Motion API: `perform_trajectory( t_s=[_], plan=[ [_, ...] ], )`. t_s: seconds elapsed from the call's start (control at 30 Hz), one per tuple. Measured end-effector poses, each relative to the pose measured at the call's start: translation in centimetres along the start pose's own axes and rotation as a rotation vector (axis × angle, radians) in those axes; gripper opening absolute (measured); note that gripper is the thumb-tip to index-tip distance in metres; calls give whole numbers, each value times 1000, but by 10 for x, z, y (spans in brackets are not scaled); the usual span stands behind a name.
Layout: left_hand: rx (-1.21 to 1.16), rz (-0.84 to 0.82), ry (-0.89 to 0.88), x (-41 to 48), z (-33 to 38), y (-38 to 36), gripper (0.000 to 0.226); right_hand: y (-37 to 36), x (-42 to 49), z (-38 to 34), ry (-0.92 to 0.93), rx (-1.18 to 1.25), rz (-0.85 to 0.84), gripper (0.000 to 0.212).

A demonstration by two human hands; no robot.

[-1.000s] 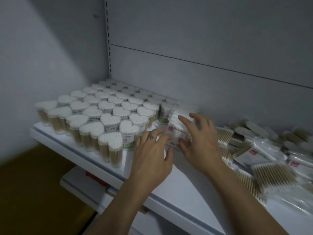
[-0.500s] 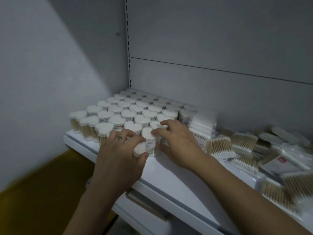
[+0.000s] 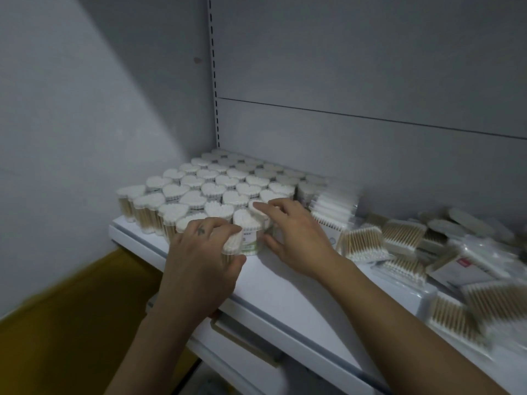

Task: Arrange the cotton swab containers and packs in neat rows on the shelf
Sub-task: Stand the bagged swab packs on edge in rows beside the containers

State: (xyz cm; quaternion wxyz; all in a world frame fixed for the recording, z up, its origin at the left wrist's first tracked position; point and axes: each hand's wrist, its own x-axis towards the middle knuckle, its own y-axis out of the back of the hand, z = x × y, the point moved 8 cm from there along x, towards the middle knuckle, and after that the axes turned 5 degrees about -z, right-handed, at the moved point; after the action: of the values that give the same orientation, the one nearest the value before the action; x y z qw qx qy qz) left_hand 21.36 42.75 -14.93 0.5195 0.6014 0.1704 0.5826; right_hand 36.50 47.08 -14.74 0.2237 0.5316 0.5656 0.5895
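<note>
Head view: your left hand (image 3: 204,252) grips the front heart-shaped container (image 3: 247,227), fingers curled round it, at 5 o'clock of the container block (image 3: 216,183). Your right hand (image 3: 293,235) lays relaxed fingers on neighbouring lids. Loose packs (image 3: 399,238) crowd the shelf (image 3: 285,283) at 3 o'clock.

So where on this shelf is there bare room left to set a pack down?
The main free patch is the front strip of the shelf, bordered by the heart containers behind and the loose packs to the right. Crowded: the containers fill the left back corner, the stacked white packs sit right beside them, and the right end is a jumble.
</note>
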Motion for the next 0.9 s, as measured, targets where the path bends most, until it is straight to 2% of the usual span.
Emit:
perform_trajectory(
  t_s=[0.13, 0.37, 0.6, 0.8, 0.9],
  plan=[
    [32, 9, 1, 2, 9, 5, 44, 27, -11, 17, -58, 18, -10, 58],
    [-105, 119, -254, 21, 85, -5, 38, 82, -54, 71, -235, -100, -51, 49],
    [-124, -40, -276, 57, 149, -58, 30, 106, -97, 128, -412, -204, 107, 36],
    [-256, -59, -258, 77, 171, -79, 31, 62, -108, 132, -375, -244, -74, 51],
    [-343, 70, -270, 65, 161, -86, 26, 53, -107, 139, -384, -279, -136, 46]
  ],
)
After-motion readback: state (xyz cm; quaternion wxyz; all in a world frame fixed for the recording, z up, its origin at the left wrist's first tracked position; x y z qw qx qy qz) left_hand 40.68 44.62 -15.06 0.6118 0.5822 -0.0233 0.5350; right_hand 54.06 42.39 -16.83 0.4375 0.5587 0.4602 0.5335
